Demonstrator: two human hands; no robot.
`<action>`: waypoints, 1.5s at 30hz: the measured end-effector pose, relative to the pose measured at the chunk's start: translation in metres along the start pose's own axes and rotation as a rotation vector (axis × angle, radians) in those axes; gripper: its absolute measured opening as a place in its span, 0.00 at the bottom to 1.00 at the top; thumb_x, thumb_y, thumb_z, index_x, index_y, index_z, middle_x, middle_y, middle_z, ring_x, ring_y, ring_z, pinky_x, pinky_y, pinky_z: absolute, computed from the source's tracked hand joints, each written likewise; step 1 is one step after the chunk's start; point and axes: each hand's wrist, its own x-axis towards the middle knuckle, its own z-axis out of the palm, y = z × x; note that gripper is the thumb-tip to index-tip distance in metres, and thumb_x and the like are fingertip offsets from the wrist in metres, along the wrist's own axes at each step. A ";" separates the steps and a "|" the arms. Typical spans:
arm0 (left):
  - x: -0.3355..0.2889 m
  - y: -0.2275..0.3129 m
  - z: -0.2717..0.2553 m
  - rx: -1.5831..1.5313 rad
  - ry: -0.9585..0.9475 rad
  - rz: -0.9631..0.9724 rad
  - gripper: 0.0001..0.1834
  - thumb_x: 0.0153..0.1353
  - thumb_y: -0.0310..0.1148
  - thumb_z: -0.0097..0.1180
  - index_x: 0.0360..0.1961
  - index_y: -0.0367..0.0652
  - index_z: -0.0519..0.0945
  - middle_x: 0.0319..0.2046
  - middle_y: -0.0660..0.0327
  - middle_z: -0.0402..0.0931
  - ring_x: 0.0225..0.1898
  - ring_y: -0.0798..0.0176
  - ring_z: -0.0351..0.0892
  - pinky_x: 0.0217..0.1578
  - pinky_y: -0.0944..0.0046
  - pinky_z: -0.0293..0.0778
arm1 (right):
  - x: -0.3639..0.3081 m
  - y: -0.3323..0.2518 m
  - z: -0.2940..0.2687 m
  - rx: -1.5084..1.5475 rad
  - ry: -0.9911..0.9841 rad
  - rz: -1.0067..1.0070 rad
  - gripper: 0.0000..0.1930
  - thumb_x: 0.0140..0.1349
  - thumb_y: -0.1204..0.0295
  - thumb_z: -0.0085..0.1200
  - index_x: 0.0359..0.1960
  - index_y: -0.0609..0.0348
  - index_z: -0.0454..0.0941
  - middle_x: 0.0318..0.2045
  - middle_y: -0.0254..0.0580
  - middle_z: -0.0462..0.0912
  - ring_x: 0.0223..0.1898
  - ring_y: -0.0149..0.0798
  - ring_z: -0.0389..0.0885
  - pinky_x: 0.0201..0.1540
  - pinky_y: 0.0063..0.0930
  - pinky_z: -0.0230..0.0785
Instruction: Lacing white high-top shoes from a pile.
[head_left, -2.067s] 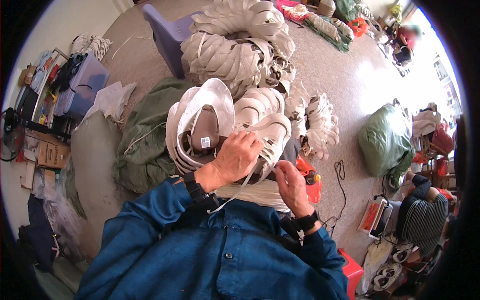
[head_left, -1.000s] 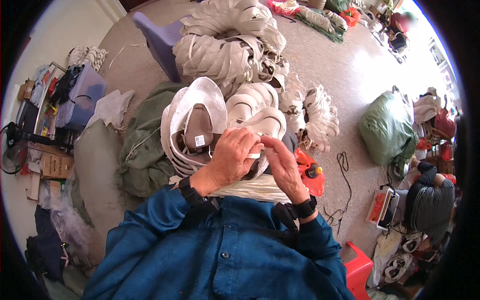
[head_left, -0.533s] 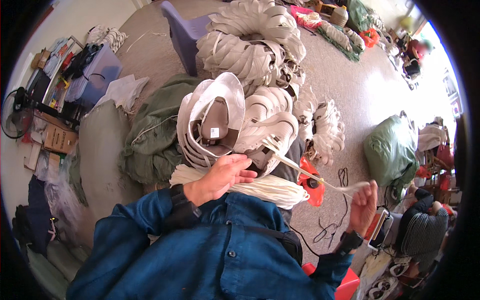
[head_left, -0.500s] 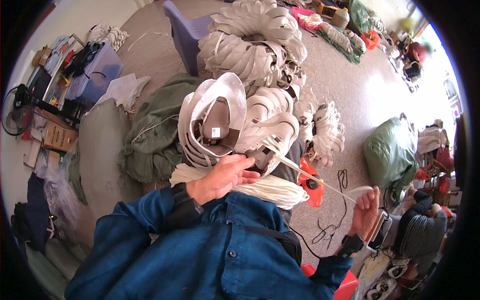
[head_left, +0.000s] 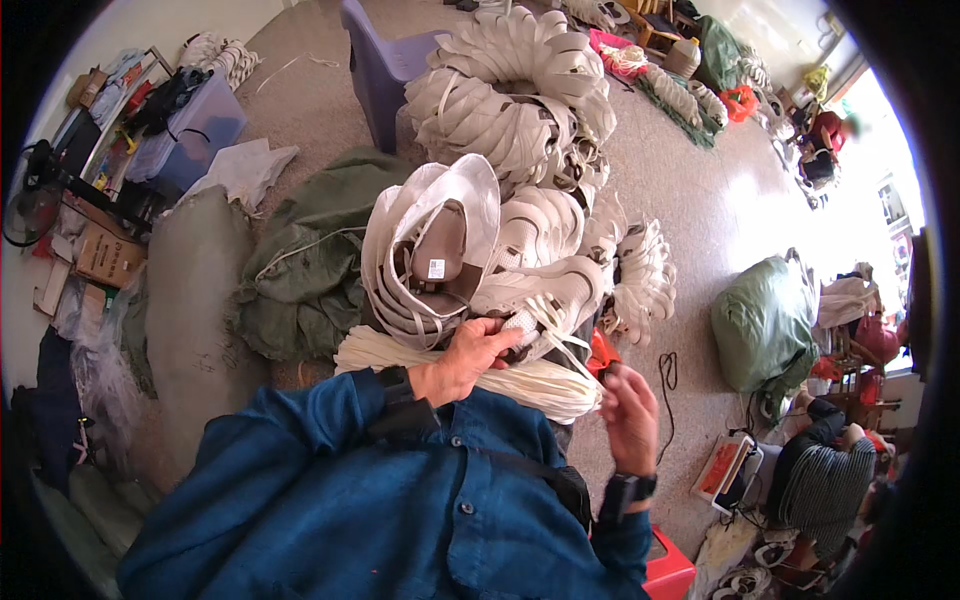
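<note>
A beige shoe upper [head_left: 555, 287] lies in front of me, with a cream lace [head_left: 563, 335] threaded through its eyelets. My left hand [head_left: 468, 358] is closed on the upper's near end, by its light mesh tongue [head_left: 520, 325]. To the right, my right hand [head_left: 630, 415] has curled fingers, thumb and forefinger together where the lace runs; blur partly hides their grip. Below the upper lies a thick bundle of cream laces [head_left: 540, 388] across my lap. Left of it stands a nested stack of white-edged uppers [head_left: 425, 255], a brown insole [head_left: 440, 245] inside.
Rings of stacked uppers [head_left: 510, 90] rise beyond, beside a purple chair [head_left: 375, 80]. Green cloth sacks [head_left: 310, 270] lie at left, another green sack [head_left: 765, 325] at right. A red stool [head_left: 668, 568] stands by my right elbow. A person in stripes [head_left: 825, 480] sits at lower right.
My right hand has come in leftward from far right, and the stretched lace has gone slack. My left hand, open before, has closed on the upper's near end.
</note>
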 end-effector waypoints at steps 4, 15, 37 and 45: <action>0.001 0.000 0.004 0.052 -0.010 0.069 0.16 0.69 0.42 0.56 0.49 0.41 0.82 0.44 0.63 0.82 0.44 0.71 0.80 0.41 0.66 0.79 | 0.034 0.023 0.073 -0.239 -0.082 -0.027 0.07 0.73 0.71 0.52 0.43 0.63 0.76 0.37 0.37 0.83 0.29 0.24 0.76 0.27 0.17 0.66; 0.020 0.008 -0.001 -0.453 -0.098 0.017 0.17 0.67 0.33 0.58 0.55 0.39 0.78 0.47 0.62 0.81 0.47 0.65 0.80 0.50 0.62 0.76 | 0.085 0.034 0.088 -0.251 -0.114 0.077 0.07 0.73 0.71 0.50 0.44 0.62 0.75 0.37 0.36 0.81 0.35 0.27 0.81 0.40 0.21 0.74; 0.011 0.014 0.002 -0.332 0.001 -0.035 0.14 0.63 0.30 0.61 0.50 0.43 0.82 0.45 0.64 0.82 0.46 0.66 0.81 0.47 0.60 0.77 | 0.068 0.046 0.097 -0.880 -0.098 -0.358 0.04 0.69 0.76 0.51 0.37 0.65 0.72 0.22 0.39 0.76 0.25 0.30 0.74 0.29 0.26 0.68; 0.013 0.012 -0.001 -0.295 -0.033 -0.025 0.15 0.66 0.30 0.59 0.53 0.40 0.78 0.45 0.63 0.82 0.45 0.64 0.83 0.48 0.61 0.78 | 0.070 0.051 0.088 -0.444 -0.238 -0.138 0.02 0.71 0.75 0.52 0.39 0.59 0.76 0.27 0.29 0.78 0.28 0.21 0.74 0.30 0.17 0.67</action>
